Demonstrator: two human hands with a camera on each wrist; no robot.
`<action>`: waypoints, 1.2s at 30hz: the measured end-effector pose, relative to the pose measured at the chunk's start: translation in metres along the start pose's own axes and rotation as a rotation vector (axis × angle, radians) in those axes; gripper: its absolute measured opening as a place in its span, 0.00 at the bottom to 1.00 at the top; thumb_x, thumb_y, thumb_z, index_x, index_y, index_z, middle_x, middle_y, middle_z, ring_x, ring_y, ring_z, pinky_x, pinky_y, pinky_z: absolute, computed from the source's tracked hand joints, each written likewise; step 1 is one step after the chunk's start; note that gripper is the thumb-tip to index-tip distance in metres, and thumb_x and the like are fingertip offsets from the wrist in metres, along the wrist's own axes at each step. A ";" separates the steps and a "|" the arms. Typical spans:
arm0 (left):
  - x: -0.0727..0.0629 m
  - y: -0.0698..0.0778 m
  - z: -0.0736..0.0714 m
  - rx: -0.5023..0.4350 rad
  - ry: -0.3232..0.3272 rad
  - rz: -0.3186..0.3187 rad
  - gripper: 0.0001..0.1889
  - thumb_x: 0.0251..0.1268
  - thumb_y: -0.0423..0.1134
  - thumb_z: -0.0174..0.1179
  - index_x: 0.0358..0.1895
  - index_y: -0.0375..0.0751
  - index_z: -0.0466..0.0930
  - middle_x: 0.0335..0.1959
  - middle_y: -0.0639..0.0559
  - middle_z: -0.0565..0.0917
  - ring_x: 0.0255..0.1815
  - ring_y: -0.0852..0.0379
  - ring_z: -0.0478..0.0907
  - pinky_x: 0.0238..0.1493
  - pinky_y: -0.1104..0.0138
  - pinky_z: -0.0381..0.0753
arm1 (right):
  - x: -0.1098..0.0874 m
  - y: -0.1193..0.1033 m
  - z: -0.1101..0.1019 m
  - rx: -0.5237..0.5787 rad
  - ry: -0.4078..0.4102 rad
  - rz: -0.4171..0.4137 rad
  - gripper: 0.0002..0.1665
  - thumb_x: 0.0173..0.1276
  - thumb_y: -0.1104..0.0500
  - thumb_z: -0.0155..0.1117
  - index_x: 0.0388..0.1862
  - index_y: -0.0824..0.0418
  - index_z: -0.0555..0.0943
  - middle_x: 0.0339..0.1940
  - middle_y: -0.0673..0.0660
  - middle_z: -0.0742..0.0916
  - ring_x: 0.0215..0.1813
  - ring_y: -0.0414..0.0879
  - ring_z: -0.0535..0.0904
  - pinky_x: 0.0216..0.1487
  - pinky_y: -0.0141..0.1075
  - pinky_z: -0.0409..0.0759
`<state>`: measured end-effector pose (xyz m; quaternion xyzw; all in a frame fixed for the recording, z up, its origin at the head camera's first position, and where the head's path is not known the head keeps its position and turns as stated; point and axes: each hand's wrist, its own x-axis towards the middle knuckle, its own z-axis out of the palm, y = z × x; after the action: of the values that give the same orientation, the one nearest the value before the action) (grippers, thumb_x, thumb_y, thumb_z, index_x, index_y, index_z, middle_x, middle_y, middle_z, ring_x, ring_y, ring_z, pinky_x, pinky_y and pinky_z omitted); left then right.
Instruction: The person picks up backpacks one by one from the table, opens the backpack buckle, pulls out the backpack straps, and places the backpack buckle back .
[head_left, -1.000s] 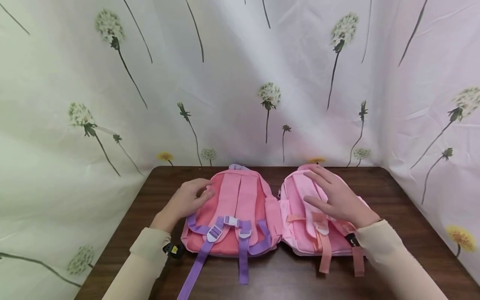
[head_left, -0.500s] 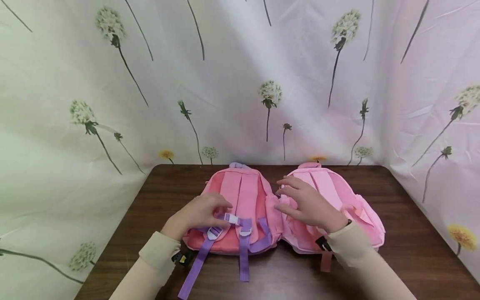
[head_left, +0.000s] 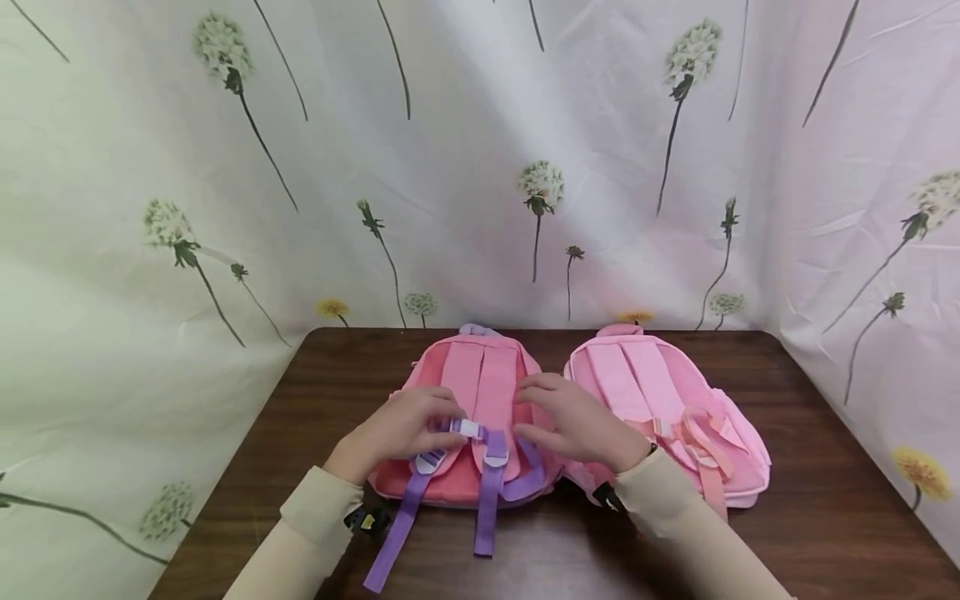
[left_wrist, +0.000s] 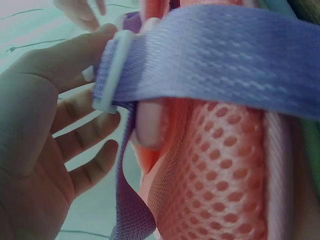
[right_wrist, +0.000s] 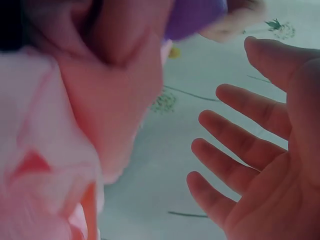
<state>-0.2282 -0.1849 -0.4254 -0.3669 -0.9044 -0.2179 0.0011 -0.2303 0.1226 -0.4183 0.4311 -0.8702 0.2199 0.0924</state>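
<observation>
A coral-pink backpack (head_left: pixel 459 367) lies on its front, its shoulder straps up and joined by a white buckle (head_left: pixel 470 428) on purple webbing. My left hand (head_left: pixel 401 429) pinches the left end of this buckle between thumb and fingers. In the left wrist view a purple strap (left_wrist: pixel 200 55) with a white slider (left_wrist: pixel 114 72) crosses before the fingers, above coral mesh (left_wrist: pixel 220 170). My right hand (head_left: pixel 581 421) hovers over the coral backpack's right side, fingers spread and holding nothing. The right wrist view shows its bare palm (right_wrist: pixel 280 200) and separated fingers beside blurred pink fabric.
A light-pink backpack (head_left: pixel 675 375) with peach straps (head_left: pixel 708 471) lies close on the right. Two purple strap tails (head_left: pixel 397 533) hang toward the front of the dark wooden table (head_left: pixel 810 500). A dandelion-print cloth (head_left: pixel 465 167) stands behind and at both sides.
My left hand has come right and down onto the white buckle, which has shifted slightly. My right hand has moved left from the light-pink backpack to the coral one.
</observation>
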 end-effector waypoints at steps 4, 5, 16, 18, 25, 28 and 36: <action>0.000 0.002 -0.001 -0.007 0.064 0.002 0.12 0.65 0.52 0.75 0.48 0.56 0.92 0.39 0.67 0.83 0.39 0.64 0.77 0.43 0.67 0.82 | 0.007 -0.005 0.007 0.026 -0.031 0.004 0.25 0.72 0.46 0.72 0.59 0.61 0.85 0.59 0.55 0.86 0.63 0.49 0.81 0.67 0.46 0.78; 0.000 0.002 -0.001 -0.006 0.081 0.004 0.12 0.65 0.51 0.75 0.47 0.55 0.92 0.40 0.66 0.83 0.39 0.64 0.78 0.43 0.66 0.82 | 0.010 -0.006 0.008 0.032 -0.035 -0.006 0.25 0.72 0.46 0.72 0.59 0.61 0.85 0.59 0.54 0.86 0.62 0.48 0.81 0.67 0.45 0.79; 0.003 0.002 0.008 0.053 0.230 0.113 0.13 0.61 0.51 0.78 0.45 0.51 0.93 0.39 0.62 0.87 0.37 0.63 0.79 0.39 0.68 0.82 | 0.032 -0.022 0.027 -0.047 -0.081 -0.018 0.18 0.74 0.47 0.70 0.56 0.56 0.86 0.51 0.50 0.88 0.54 0.43 0.83 0.60 0.39 0.82; 0.005 0.001 0.009 0.057 0.263 0.140 0.14 0.60 0.50 0.79 0.45 0.50 0.93 0.39 0.61 0.87 0.37 0.62 0.80 0.39 0.69 0.82 | 0.034 -0.024 0.029 -0.086 -0.066 -0.027 0.16 0.74 0.48 0.70 0.53 0.55 0.87 0.47 0.48 0.88 0.50 0.42 0.83 0.56 0.37 0.82; 0.009 0.004 0.009 0.044 0.317 0.158 0.14 0.58 0.48 0.80 0.44 0.49 0.93 0.39 0.59 0.87 0.39 0.63 0.80 0.41 0.68 0.84 | 0.037 -0.022 0.031 -0.103 0.030 -0.060 0.11 0.72 0.50 0.71 0.46 0.54 0.87 0.42 0.47 0.88 0.46 0.42 0.83 0.54 0.37 0.82; 0.010 0.005 0.009 0.041 0.279 0.147 0.13 0.59 0.48 0.79 0.45 0.50 0.93 0.40 0.61 0.87 0.40 0.63 0.80 0.42 0.67 0.84 | 0.037 -0.020 0.033 -0.102 0.078 -0.103 0.08 0.68 0.54 0.72 0.41 0.56 0.87 0.38 0.48 0.88 0.42 0.43 0.83 0.51 0.38 0.82; 0.012 0.009 0.002 0.094 0.198 0.120 0.12 0.61 0.49 0.78 0.44 0.52 0.92 0.41 0.63 0.86 0.40 0.62 0.80 0.44 0.67 0.83 | 0.038 -0.018 0.036 -0.101 0.112 -0.107 0.09 0.64 0.54 0.72 0.40 0.57 0.88 0.36 0.48 0.89 0.41 0.43 0.83 0.49 0.39 0.82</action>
<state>-0.2304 -0.1703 -0.4219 -0.3965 -0.8855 -0.2099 0.1209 -0.2381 0.0695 -0.4318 0.4588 -0.8494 0.1942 0.1741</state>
